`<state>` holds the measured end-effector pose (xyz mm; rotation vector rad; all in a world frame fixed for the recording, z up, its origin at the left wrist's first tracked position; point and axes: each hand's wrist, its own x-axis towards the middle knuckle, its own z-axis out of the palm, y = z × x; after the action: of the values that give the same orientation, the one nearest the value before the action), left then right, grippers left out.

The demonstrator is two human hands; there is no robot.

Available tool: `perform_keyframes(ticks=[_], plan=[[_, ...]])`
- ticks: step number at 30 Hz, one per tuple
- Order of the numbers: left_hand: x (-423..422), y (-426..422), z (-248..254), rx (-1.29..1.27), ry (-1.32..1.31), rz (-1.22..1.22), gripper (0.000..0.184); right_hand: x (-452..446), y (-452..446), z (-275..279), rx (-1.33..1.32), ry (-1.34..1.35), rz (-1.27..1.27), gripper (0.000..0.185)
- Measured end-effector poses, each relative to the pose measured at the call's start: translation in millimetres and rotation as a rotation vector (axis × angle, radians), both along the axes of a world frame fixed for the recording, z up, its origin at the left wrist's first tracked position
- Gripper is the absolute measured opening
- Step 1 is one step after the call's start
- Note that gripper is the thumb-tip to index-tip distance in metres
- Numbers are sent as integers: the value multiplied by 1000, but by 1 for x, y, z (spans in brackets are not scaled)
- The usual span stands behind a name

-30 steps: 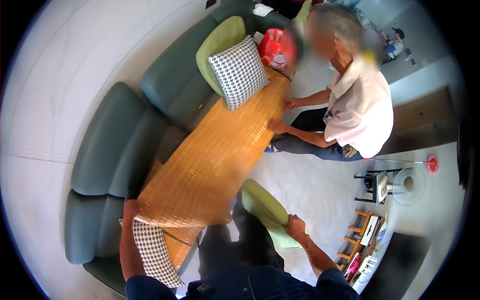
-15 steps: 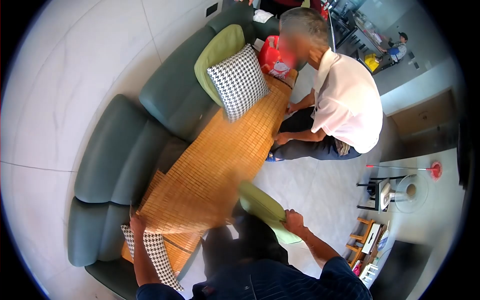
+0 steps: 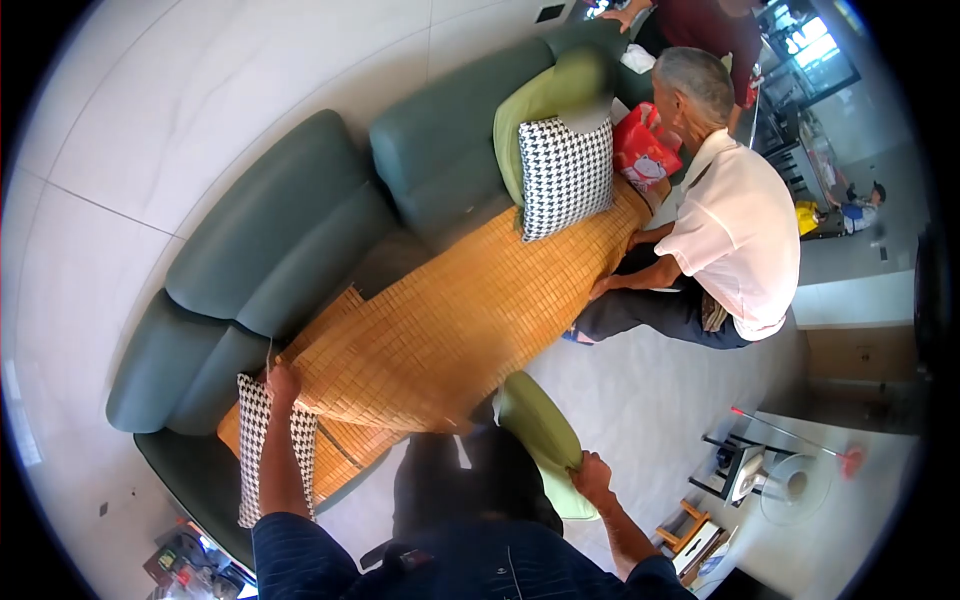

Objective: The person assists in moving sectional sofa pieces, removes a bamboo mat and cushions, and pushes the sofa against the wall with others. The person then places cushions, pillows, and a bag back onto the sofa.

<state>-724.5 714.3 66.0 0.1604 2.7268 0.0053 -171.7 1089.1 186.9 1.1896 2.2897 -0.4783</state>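
Observation:
My left hand point(image 3: 283, 382) is closed on the near left corner of a bamboo mat point(image 3: 440, 320) spread along a dark green sofa point(image 3: 270, 220). Beneath that hand a houndstooth cushion point(image 3: 252, 450) leans at the sofa's near end. In my right hand point(image 3: 592, 475) I grip the edge of a light green cushion point(image 3: 540, 430), held beside my legs. Another person point(image 3: 740, 240), in a pale shirt, crouches at the mat's far right edge with both hands at it. A second houndstooth cushion point(image 3: 567, 180) rests on the mat against a green cushion point(image 3: 515, 115).
A red bag point(image 3: 645, 145) sits at the sofa's far end, near a person in dark red point(image 3: 705, 35). Another person point(image 3: 860, 212) is in the far background. To the right are a fan point(image 3: 795, 485), a red-headed mop point(image 3: 850, 461) and a wooden stool point(image 3: 683, 527).
The view has turned, shifting the sofa and mat rightward at the far end. More of the person in dark red shows. Both my hands keep their holds.

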Motion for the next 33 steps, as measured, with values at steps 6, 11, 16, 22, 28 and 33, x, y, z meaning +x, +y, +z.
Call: perform_keyframes(ticks=[6,11,16,22,28,33], plan=[[5,12,8,-52,-26,13,27,-5,-13,-1,-4,-4,34,40],[4,11,4,-7,-27,75,23,-7,-22,-3,25,14,43,41],[5,12,1,29,20,40,28,-4,-23,-3,38,39,39,42],[4,17,7,44,43,36,27,-12,-23,-1,48,32,50,40],[6,18,9,62,66,-7,28,-12,-21,-4,40,16,43,39],[-1,9,-14,57,52,9,30,-13,-20,-1,57,33,55,38]])
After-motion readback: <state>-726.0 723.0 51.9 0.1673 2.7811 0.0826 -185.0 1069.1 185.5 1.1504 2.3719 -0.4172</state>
